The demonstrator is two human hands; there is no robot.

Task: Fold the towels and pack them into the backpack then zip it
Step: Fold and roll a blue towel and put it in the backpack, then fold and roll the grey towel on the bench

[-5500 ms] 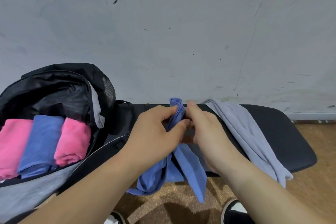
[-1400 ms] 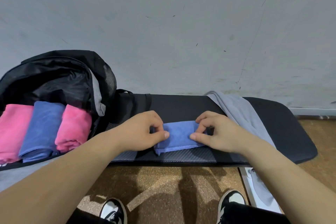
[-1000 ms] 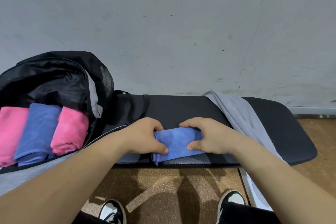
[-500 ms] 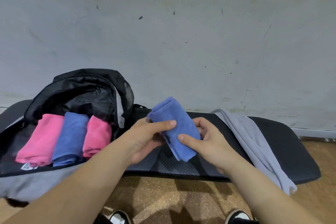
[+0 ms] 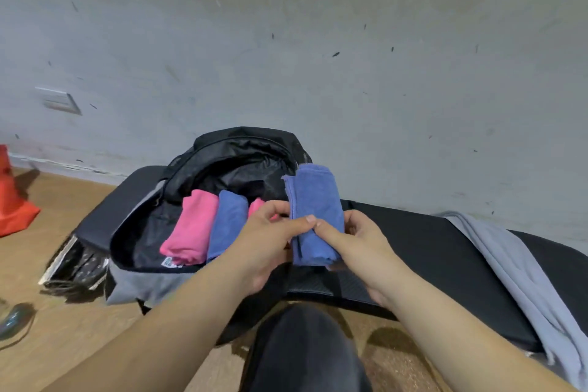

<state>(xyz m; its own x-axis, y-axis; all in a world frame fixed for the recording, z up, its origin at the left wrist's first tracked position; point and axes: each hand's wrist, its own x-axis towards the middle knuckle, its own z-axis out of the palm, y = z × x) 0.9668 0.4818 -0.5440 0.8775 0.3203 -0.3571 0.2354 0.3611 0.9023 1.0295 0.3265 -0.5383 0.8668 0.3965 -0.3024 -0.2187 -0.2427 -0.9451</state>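
Nearest the camera, a knee in dark trousers (image 5: 305, 350) stood between the two bare forearms. Beyond it, the left hand (image 5: 264, 239) and the right hand (image 5: 359, 245) together held a folded blue towel (image 5: 315, 200) up off the counter (image 5: 429, 251). The thumbs met on the towel's front, and the fingers (image 5: 275, 207) of each hand were curled round an edge of it, the left on the left edge and the right on the right. The towel stood nearly upright, its top end level with the mouth of the backpack (image 5: 241, 149), just to the right of the opening.

The backpack lay open on the left end of the counter. Inside it, side by side and touching, lay a pink towel (image 5: 194, 226), a blue towel (image 5: 227, 223) and a second pink towel (image 5: 256, 205), this last one mostly hidden behind the left hand. Well apart on the right end, an unfolded grey towel (image 5: 509, 264) was draped over the counter, hanging down off its near edge. At the far left an orange cone (image 5: 12, 200) stood on the floor by the scuffed wall (image 5: 318, 57).
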